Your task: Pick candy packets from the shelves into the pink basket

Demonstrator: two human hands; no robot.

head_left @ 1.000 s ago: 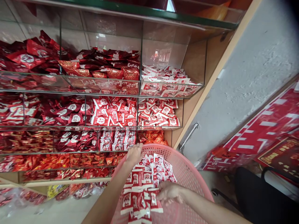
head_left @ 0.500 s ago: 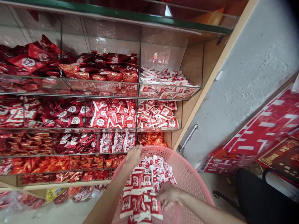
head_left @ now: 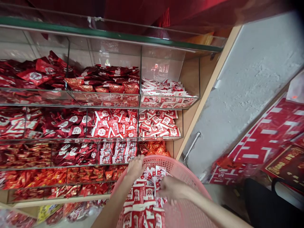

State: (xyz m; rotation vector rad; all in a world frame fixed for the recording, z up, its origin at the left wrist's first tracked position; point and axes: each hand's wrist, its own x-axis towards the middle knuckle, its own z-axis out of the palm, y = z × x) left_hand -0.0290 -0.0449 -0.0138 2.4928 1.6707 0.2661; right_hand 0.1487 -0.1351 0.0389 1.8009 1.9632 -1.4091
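A pink plastic basket [head_left: 198, 180] with a perforated wall holds small red-and-white candy packets [head_left: 149, 191]. Many of them stand in neat rows along its left part. My left hand [head_left: 136, 167] grips the basket's far left rim, fingers hooked over the edge. Over the packets, toward the right of the pile, is my right hand [head_left: 172, 189]. Motion smears its fingers, which bend down at the packets, and whether anything is between them does not show.
A shelf unit with glass dividers [head_left: 140, 63] rises beyond the basket, its compartments filled with red, orange and white packets [head_left: 115, 123]. To the right are a grey wall [head_left: 237, 82], red printed sheets [head_left: 263, 136] and a black chair [head_left: 263, 202]. Bagged goods [head_left: 78, 210] lie below the shelves.
My right hand has moved from the near packets toward those farther back in the basket. My left hand keeps its hold on the rim. The view has tilted slightly up.
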